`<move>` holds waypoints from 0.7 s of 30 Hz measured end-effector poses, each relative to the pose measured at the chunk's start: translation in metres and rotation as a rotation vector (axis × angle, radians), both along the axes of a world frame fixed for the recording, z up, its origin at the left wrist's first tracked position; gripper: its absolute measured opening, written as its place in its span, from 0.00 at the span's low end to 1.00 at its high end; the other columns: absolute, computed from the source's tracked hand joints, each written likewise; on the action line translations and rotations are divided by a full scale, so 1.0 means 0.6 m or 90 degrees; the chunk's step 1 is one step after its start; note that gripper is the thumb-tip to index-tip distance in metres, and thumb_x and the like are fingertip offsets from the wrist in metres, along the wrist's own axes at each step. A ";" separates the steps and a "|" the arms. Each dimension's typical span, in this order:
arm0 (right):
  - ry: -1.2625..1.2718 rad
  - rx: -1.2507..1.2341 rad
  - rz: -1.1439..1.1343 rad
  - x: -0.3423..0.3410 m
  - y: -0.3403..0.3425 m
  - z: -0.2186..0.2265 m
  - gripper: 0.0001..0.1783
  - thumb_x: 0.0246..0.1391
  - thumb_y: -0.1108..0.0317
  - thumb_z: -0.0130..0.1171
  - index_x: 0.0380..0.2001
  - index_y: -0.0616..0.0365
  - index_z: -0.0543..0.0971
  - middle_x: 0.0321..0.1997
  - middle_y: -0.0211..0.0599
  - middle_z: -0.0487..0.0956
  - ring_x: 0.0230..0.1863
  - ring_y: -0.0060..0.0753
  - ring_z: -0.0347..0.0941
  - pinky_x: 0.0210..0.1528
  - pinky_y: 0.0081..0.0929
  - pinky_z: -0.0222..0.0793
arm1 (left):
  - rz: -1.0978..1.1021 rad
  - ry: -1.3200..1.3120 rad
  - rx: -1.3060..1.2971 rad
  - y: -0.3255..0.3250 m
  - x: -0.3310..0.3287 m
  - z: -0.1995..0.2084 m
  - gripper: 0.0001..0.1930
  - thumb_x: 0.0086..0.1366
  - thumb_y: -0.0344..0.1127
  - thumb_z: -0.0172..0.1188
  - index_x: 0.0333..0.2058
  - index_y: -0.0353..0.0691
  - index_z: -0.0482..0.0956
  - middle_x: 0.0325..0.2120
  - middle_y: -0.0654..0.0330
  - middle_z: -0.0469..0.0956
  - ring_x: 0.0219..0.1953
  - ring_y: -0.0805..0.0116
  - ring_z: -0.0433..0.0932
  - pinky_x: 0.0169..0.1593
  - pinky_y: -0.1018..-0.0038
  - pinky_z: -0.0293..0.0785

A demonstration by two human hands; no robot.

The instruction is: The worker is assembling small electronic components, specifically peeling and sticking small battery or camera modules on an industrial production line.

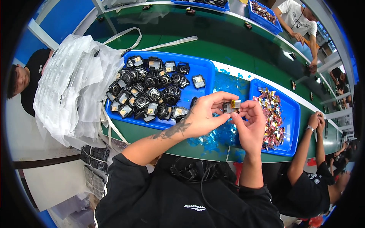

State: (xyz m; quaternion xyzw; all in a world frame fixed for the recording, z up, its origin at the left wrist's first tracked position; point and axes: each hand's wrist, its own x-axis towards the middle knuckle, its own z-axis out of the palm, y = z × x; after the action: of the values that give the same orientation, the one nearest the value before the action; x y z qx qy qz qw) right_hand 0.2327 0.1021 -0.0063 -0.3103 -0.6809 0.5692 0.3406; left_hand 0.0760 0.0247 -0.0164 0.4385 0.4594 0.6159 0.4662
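Note:
In front of me my left hand pinches a small black smartwatch case between thumb and fingers. A silvery battery with a yellow end shows at the right side of the case. The fingers of my right hand close around that side, against the battery; whether it is still joined to the case cannot be made out. Left of my hands, a blue tray holds a heap of black watch cases. Another blue tray, to the right, holds many small batteries with reddish and yellow parts.
Blue film pieces litter the green table between the trays. White plastic sheets are stacked at the left. Across the belt a person works near another blue bin. A co-worker's hands are at the right.

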 end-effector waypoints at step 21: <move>-0.038 -0.020 0.054 -0.010 0.026 0.015 0.22 0.54 0.82 0.58 0.52 0.64 0.67 0.36 0.35 0.76 0.37 0.21 0.75 0.39 0.18 0.75 | 0.118 0.084 0.030 0.005 -0.047 0.010 0.25 0.62 0.23 0.57 0.59 0.39 0.68 0.49 0.53 0.77 0.45 0.68 0.78 0.48 0.72 0.74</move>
State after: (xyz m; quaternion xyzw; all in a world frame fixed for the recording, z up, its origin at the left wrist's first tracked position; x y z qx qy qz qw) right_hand 0.2268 0.1175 0.0029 -0.3032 -0.6945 0.5842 0.2906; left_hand 0.0476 0.0278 -0.0102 0.4446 0.5131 0.6370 0.3651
